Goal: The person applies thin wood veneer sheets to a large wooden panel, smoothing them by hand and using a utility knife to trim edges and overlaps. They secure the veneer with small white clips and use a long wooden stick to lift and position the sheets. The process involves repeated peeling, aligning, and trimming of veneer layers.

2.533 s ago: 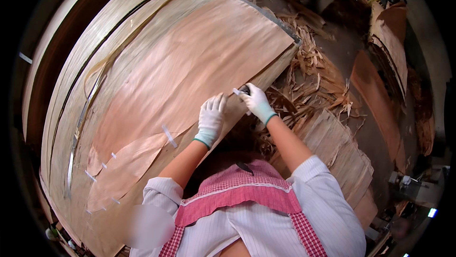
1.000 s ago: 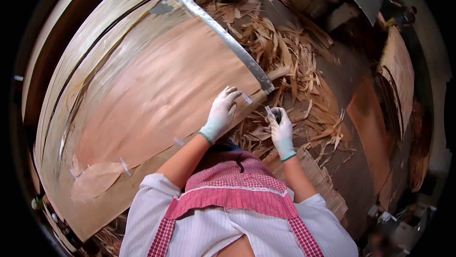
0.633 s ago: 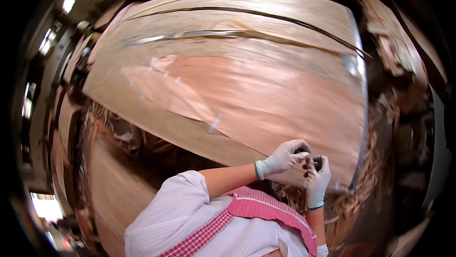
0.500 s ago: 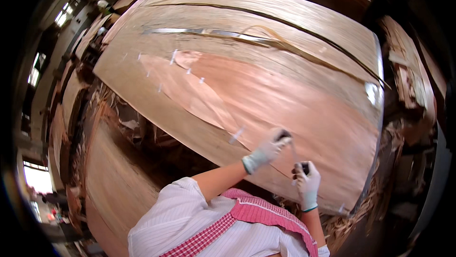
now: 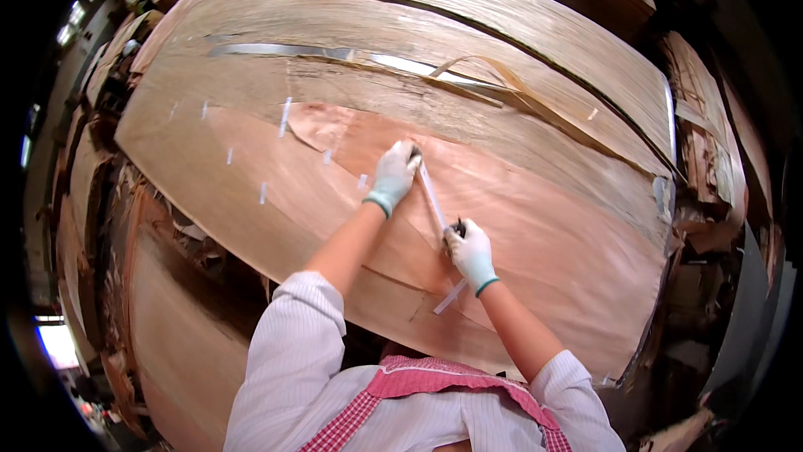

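A strip of pale tape (image 5: 431, 193) stretches between my two gloved hands over a reddish wood veneer sheet (image 5: 552, 234). My left hand (image 5: 396, 174), in a white glove with dark fingertips, pinches the far end of the strip. Closer to me, my right hand (image 5: 472, 253) is closed at the other end; whether it also holds a dark object is unclear. Short tape pieces lie across the seams of the veneer, one piece (image 5: 450, 296) just below my right hand and another (image 5: 285, 116) farther left.
Underneath lies a larger tan veneer sheet (image 5: 192, 138) with long splits. A loose curled veneer strip (image 5: 510, 80) sticks up near one split. Stacked veneer (image 5: 707, 122) stands at the right, and another wood sheet (image 5: 180, 326) sits at the lower left.
Both hands have moved away from the near edge, farther out and leftward over the veneer. More of the tape strip now shows between them. The view has shifted somewhat.
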The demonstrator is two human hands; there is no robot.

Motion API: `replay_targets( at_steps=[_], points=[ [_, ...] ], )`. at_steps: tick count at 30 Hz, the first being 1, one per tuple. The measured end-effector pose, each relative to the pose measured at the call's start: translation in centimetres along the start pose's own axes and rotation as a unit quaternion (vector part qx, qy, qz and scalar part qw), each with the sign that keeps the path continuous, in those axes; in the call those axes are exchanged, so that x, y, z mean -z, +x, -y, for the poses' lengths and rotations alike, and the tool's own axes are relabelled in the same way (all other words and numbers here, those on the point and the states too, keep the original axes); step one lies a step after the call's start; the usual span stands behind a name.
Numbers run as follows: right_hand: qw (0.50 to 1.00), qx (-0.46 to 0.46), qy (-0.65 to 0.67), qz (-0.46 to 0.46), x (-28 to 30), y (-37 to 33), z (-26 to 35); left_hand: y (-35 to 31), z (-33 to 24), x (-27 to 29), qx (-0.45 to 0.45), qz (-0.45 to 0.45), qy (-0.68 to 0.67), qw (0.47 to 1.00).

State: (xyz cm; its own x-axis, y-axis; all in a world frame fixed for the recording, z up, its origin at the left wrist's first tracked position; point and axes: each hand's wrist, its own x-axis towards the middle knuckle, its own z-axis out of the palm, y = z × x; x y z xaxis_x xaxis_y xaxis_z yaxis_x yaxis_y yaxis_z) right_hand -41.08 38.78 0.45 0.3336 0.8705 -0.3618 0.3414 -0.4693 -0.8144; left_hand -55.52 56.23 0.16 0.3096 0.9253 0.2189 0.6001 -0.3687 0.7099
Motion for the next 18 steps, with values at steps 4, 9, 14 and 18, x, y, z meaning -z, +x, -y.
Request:
replay_targets(
  at_steps=[4,9,14,18],
  points=[
    [0.969,-0.097,0.229,-0.005,0.6,3.8,3.6,6.7,-0.6,-2.9,-0.044,0.007,0.036,0.998],
    [0.948,-0.138,0.285,-0.045,0.6,4.9,3.9,8.3,-2.1,-5.6,-0.017,-0.051,0.123,0.991],
    [0.978,-0.097,0.18,-0.043,0.9,5.4,3.2,5.5,-0.5,-4.6,-0.097,-0.002,0.199,0.975],
    [0.959,0.072,-0.23,-0.149,8.2,7.4,1.7,6.2,-0.9,-5.0,-0.052,0.063,0.259,0.962]
  ],
)
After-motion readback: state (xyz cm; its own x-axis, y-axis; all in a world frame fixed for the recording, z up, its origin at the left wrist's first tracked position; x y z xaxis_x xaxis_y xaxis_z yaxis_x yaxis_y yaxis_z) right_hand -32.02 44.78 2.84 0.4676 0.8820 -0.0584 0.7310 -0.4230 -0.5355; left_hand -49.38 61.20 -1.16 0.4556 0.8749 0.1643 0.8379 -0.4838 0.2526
